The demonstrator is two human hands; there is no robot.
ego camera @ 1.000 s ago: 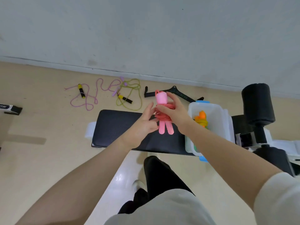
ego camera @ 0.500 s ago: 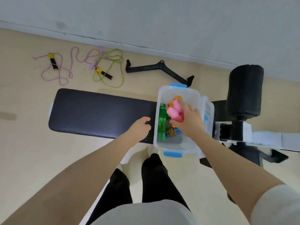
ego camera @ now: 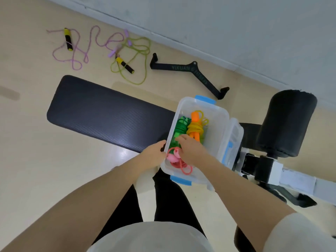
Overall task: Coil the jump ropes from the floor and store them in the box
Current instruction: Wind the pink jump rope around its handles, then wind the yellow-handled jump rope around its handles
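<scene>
Three coiled ropes in box (ego camera: 222, 113): green (ego camera: 179, 129), orange (ego camera: 195, 129), pink (ego camera: 175, 160) (nearest). Left hand (ego camera: 153, 156) grips the box's rim; right hand (ego camera: 190, 149) rests loose-fingered above the pink rope.

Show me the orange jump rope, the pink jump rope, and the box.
orange jump rope (ego camera: 195, 128), head view, on its coiled middle.
pink jump rope (ego camera: 171, 158), head view, on its handle.
box (ego camera: 223, 113), head view, on its far right rim.
</scene>
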